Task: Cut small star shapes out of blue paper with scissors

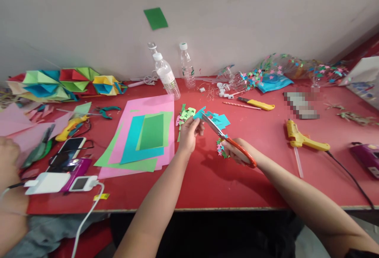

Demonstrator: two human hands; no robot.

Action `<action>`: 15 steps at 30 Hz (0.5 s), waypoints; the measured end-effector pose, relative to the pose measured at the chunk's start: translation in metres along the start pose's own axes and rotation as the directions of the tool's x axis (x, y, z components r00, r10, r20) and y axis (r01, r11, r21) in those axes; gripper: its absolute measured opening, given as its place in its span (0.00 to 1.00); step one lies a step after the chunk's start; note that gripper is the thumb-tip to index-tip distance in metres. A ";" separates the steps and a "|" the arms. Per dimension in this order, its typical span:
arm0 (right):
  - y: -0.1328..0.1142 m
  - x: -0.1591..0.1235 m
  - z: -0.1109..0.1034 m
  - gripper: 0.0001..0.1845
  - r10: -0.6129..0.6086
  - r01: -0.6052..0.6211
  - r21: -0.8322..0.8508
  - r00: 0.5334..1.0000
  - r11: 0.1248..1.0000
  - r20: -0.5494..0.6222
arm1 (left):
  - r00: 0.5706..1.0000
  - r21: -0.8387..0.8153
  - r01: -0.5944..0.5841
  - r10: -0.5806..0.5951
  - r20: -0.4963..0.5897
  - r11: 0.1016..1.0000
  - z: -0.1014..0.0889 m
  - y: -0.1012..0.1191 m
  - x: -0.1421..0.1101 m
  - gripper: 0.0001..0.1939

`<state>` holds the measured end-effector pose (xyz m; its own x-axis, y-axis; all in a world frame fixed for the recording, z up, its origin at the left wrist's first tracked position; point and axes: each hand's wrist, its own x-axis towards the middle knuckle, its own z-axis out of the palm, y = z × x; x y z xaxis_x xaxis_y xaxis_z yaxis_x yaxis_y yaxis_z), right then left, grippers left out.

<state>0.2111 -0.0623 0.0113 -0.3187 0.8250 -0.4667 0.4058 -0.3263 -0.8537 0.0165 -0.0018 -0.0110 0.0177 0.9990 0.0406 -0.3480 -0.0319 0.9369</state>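
My left hand (190,132) pinches a small piece of blue paper (199,113) above the middle of the red table. Orange-handled scissors (239,147) are gripped in my right hand (235,152), their blades reaching the edge of that paper. Under and behind my left hand lie green paper cutouts (187,114). More blue paper scraps (219,120) rest just beyond the scissors. A little heap of coloured paper stars (220,148) sits beside my right hand, which partly hides it.
Coloured sheets (151,131) are stacked on the left, near a phone (67,151) and chargers. Plastic bottles (168,78) stand along the wall. To the right are a yellow glue gun (304,139) and a yellow utility knife (260,104). Another person's arm (12,171) rests at the far left.
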 end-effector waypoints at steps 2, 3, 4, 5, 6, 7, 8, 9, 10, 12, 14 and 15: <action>0.002 0.001 0.000 0.30 -0.012 0.013 -0.012 1.000 1.000 0.012 | 0.999 0.003 -0.032 0.032 -0.027 0.999 -0.001 0.001 0.001 0.12; 0.002 0.001 0.000 0.30 -0.023 0.023 -0.016 1.000 1.000 0.017 | 0.998 0.008 -0.044 0.044 -0.037 0.999 -0.001 0.001 0.001 0.12; 0.003 0.001 -0.001 0.30 -0.034 0.034 -0.019 0.999 0.999 0.023 | 0.997 0.016 -0.055 0.056 -0.044 0.998 -0.001 0.001 0.001 0.13; 0.004 0.001 -0.001 0.30 -0.042 0.042 -0.019 0.999 0.999 0.030 | 0.996 0.028 -0.067 0.068 -0.050 0.997 -0.002 0.002 0.001 0.13; 0.005 0.001 -0.001 0.30 -0.045 0.046 -0.018 0.998 0.999 0.041 | 0.995 0.044 -0.078 0.081 -0.055 0.996 -0.003 0.002 0.002 0.13; 0.005 0.000 -0.001 0.29 -0.048 0.049 -0.020 0.997 0.999 0.053 | 0.994 0.064 -0.088 0.092 -0.060 0.994 -0.003 0.002 0.001 0.14; 0.004 -0.001 -0.001 0.29 -0.052 0.054 -0.026 0.996 0.998 0.066 | 0.993 0.086 -0.097 0.103 -0.063 0.992 -0.004 0.002 0.001 0.14; 0.004 -0.002 -0.002 0.29 -0.057 0.060 -0.032 0.995 0.998 0.079 | 0.992 0.110 -0.105 0.113 -0.063 0.988 -0.005 0.003 0.001 0.14; 0.003 -0.003 -0.002 0.29 -0.061 0.064 -0.038 0.994 0.997 0.091 | 0.991 0.134 -0.112 0.121 -0.059 0.985 -0.005 0.003 0.001 0.15; 0.001 -0.005 -0.003 0.29 -0.058 0.064 -0.048 0.992 0.997 0.109 | 0.989 0.177 -0.130 0.139 -0.042 0.976 -0.007 0.004 0.001 0.14; -0.001 -0.006 -0.004 0.29 -0.057 0.064 -0.057 0.991 0.996 0.122 | 0.987 0.205 -0.151 0.158 -0.019 0.967 -0.008 0.004 0.001 0.15; -0.001 -0.006 -0.005 0.29 -0.062 0.071 -0.064 0.990 0.995 0.128 | 0.986 0.211 -0.158 0.164 -0.010 0.965 -0.009 0.004 0.001 0.15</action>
<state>0.2170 -0.0651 0.0159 -0.4503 0.7779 -0.4382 0.4360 -0.2368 -0.8683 0.0068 -0.0008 -0.0103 -0.0490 0.9806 0.1899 -0.1412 -0.1950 0.9706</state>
